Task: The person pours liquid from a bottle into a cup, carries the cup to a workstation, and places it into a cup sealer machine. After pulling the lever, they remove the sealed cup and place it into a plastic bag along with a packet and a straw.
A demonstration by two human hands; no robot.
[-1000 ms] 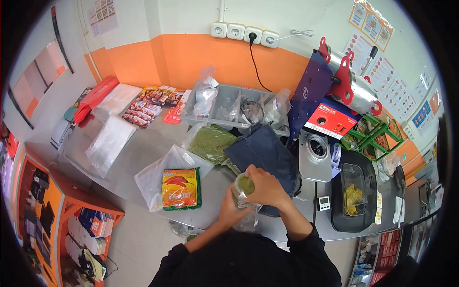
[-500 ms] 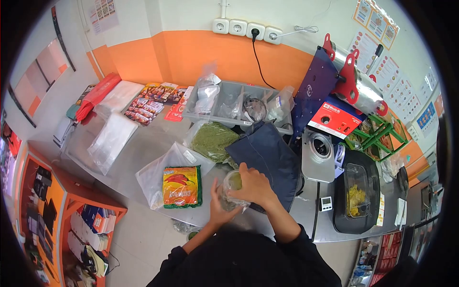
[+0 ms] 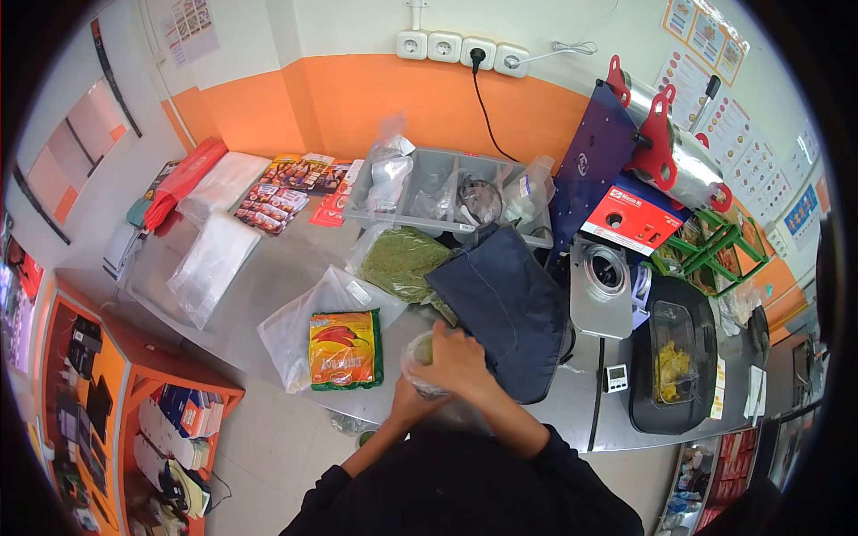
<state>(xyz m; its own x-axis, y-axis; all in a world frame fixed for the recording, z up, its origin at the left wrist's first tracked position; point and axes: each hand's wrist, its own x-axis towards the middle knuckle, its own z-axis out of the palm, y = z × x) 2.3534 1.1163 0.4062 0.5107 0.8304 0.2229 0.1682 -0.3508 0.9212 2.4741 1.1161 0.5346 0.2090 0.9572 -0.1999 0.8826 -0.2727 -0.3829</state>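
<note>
Resting at the near edge of the tabletop, a small clear bag of green powder is clasped between both hands, the right hand closed over its top and right side and the left hand cupped under it from below. Both grips are wrapped tight on the bag, so only its upper left part is seen past the fingers. A red packet lies just left, a dark blue cloth just right.
</note>
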